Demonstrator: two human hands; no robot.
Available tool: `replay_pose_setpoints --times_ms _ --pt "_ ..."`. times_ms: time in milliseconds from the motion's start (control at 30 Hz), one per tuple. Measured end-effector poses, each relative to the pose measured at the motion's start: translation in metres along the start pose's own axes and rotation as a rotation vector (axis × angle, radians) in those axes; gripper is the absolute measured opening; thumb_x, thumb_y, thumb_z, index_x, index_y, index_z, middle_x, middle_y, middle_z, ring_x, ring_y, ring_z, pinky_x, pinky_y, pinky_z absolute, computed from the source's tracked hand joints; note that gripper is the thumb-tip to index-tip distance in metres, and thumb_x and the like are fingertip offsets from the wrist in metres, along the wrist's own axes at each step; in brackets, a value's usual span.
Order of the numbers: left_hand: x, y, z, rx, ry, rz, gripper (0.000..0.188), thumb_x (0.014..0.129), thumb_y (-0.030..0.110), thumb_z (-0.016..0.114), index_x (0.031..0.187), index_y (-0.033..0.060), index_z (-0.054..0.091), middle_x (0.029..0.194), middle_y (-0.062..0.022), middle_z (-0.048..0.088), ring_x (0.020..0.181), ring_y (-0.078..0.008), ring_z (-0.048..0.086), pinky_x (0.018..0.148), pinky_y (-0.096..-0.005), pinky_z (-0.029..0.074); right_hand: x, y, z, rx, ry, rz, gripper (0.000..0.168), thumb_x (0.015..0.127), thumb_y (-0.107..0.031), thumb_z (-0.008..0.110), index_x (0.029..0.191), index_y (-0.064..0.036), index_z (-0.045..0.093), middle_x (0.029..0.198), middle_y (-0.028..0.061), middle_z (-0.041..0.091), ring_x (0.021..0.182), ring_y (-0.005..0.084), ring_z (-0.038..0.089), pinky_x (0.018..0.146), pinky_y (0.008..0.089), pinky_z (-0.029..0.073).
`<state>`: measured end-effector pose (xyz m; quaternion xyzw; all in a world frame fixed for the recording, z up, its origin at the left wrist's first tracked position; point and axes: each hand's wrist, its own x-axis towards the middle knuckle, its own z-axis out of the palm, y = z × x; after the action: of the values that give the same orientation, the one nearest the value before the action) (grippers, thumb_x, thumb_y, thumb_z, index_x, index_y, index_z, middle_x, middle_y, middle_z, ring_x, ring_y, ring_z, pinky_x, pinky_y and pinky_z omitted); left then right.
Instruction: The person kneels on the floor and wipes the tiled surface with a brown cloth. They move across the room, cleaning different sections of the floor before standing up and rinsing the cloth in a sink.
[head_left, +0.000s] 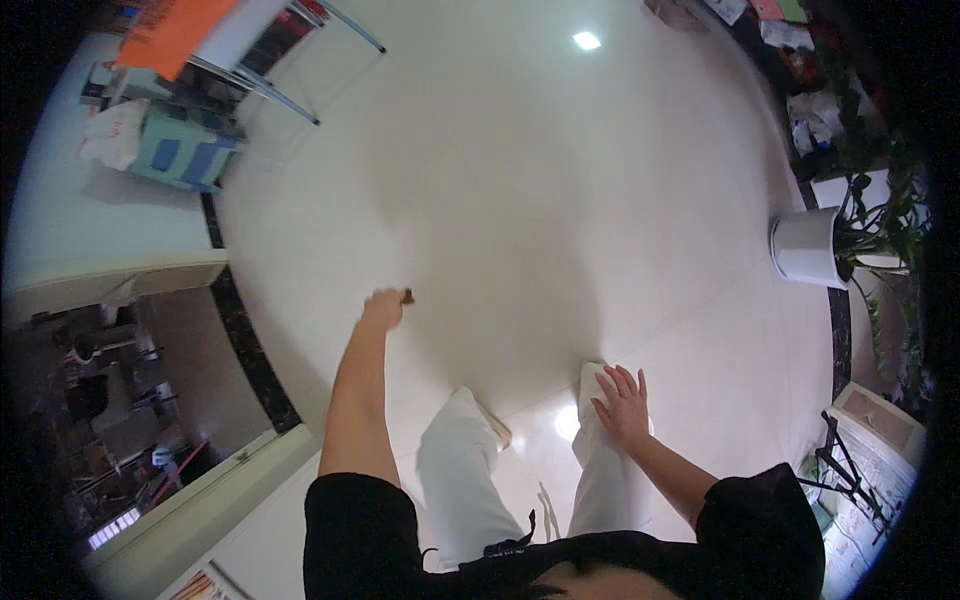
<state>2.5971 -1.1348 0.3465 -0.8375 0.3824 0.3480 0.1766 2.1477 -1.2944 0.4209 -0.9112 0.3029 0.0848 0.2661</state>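
My left hand (385, 308) reaches forward over the pale floor, fingers curled around a small dark brown object (408, 297). Only its end sticks out past the fist, so I cannot tell what it is. Lower on the right, my right hand (622, 405) rests with fingers spread on the knee of my white trousers (465, 472). Nothing is held in it. A light-coloured shoe (498, 432) shows in part beside the left trouser leg.
Glossy floor tiles (495, 187) spread ahead. A white plant pot (806, 246) stands at right, above a black metal stand (844, 465). On the left are a doorway with a dark threshold (251, 349), a green box (184, 146) and a metal-legged table (281, 101) with orange material (172, 34).
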Motion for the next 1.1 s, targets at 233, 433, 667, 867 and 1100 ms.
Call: replay_pose_setpoints --times_ms 233,433,667,867,1100 --pt "-0.240 -0.011 -0.050 -0.265 -0.092 0.022 0.028 0.081 0.010 0.043 0.106 0.0134 0.057 0.097 -0.0146 0.060 0.089 -0.0325 0.057 0.075 -0.0399 0.045 -0.035 0.003 -0.059 0.066 -0.319 0.050 0.041 0.082 -0.024 0.055 0.120 -0.010 0.048 0.118 0.0110 0.052 0.114 0.0271 0.046 0.102 0.0442 0.027" --pt "-0.376 -0.020 0.004 -1.051 -0.139 -0.343 0.019 0.083 0.006 0.043 0.094 0.0014 0.058 0.076 -0.0113 0.056 0.071 -0.0166 0.053 0.063 -0.0336 0.042 -0.048 0.042 -0.211 0.363 -0.436 0.028 0.034 0.083 -0.026 0.056 0.111 -0.007 0.056 0.102 0.0127 0.060 0.092 0.0260 0.058 0.082 0.0347 0.046" --pt "-0.465 0.079 0.010 -1.216 -0.387 -0.467 0.030 0.093 0.015 0.032 0.079 0.0056 0.057 0.055 -0.0076 0.047 0.043 -0.0215 0.039 0.043 -0.0400 0.034 0.035 0.145 -0.291 0.312 -0.264 0.215 0.038 0.083 -0.027 0.058 0.114 -0.005 0.055 0.100 0.0129 0.061 0.089 0.0230 0.059 0.079 0.0328 0.047" --pt "-0.360 0.084 0.025 -1.531 -0.229 -0.710 0.023 0.087 0.008 0.038 0.084 -0.0028 0.058 0.064 -0.0200 0.056 0.052 -0.0297 0.057 0.048 -0.0441 0.048 0.201 0.153 -0.433 0.396 -0.061 0.240 0.038 0.084 -0.026 0.058 0.114 -0.004 0.054 0.098 0.0108 0.062 0.089 0.0174 0.059 0.079 0.0290 0.046" --pt "-0.062 0.077 -0.339 -0.674 0.059 -0.075 0.026 0.085 0.019 0.039 0.091 0.0035 0.060 0.087 -0.0223 0.060 0.073 -0.0296 0.060 0.066 -0.0389 0.047 0.281 0.214 -0.485 0.566 0.184 0.413 0.037 0.082 -0.024 0.056 0.111 -0.001 0.056 0.089 0.0130 0.063 0.087 0.0195 0.059 0.077 0.0270 0.046"
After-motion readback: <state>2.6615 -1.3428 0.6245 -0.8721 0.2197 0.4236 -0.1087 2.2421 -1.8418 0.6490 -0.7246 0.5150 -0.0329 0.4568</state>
